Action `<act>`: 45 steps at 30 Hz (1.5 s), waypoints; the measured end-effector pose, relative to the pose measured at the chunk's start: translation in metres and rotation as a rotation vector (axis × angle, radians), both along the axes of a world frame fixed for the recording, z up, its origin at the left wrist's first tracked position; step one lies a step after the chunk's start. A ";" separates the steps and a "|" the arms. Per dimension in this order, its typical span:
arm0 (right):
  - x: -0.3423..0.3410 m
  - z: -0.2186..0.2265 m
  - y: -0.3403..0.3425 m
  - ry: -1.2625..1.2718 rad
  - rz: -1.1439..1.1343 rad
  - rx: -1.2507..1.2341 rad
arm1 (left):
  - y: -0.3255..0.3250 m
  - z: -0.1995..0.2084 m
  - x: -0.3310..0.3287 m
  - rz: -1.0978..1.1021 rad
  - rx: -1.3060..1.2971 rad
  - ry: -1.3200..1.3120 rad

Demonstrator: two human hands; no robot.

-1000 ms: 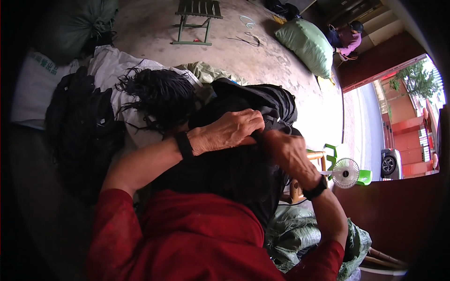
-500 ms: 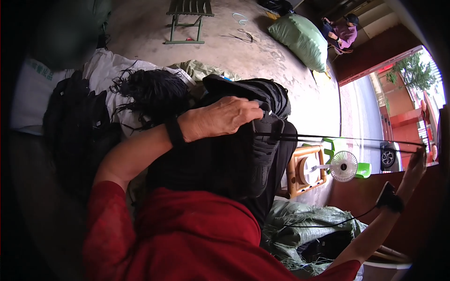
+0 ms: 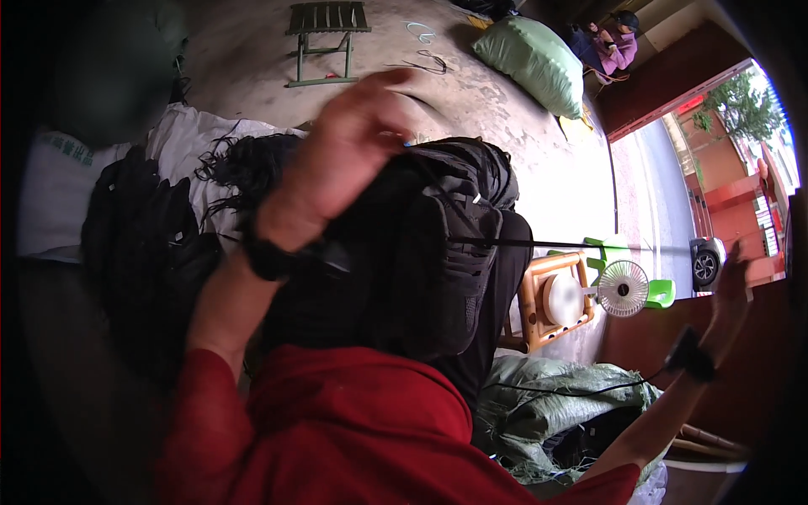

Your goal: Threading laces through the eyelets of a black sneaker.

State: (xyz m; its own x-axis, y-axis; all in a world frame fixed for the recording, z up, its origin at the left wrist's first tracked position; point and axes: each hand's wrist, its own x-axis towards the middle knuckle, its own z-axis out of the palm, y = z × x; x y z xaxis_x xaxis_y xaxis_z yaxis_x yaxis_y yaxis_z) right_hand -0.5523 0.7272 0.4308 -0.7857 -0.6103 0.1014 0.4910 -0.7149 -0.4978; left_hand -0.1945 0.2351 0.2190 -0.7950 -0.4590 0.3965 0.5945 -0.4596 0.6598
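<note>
A black shoe with mesh sides and rows of lacing rests on my lap. From its eyelets a black shoelace stretches taut to the right, toward my right hand, which holds it far from the shoe; its fingers are partly blurred. My left hand is raised above and left of the shoe, smeared by motion. A dark strand runs between its fingertips and the shoe, so it seems to hold lace too. Another black item lies against the shoe's far end.
Left lie loose black laces on white sacking and a pile of black shoes. A folding stool and stuffed green sack stand beyond. At right are a small fan on a bamboo stool, and another sack. A person sits far right.
My left hand has swung up and left, away from the shoe's lacing. The right hand has shifted slightly left. The two strands stretched to the right now look like one.
</note>
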 end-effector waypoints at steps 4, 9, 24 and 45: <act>-0.065 -0.123 0.038 -0.180 -0.405 0.356 | -0.098 -0.078 0.061 0.122 0.465 -0.048; -0.131 -0.229 0.071 -0.370 -0.510 0.369 | -0.152 -0.163 0.108 0.329 0.665 -0.211; 0.145 -0.257 -0.202 0.731 -0.010 1.157 | -0.067 -0.131 0.088 0.634 -0.286 -0.885; 0.189 -0.214 -0.240 1.372 0.067 1.454 | 0.070 -0.079 0.009 0.508 -1.022 -0.545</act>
State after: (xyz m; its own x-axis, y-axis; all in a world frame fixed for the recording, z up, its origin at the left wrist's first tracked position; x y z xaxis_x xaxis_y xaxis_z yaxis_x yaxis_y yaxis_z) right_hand -0.3636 0.4868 0.2171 -0.6065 -0.7951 -0.0028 -0.6475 0.4959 -0.5786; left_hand -0.1850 0.3055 0.1399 -0.7911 -0.4380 0.4271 0.0939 0.6029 0.7922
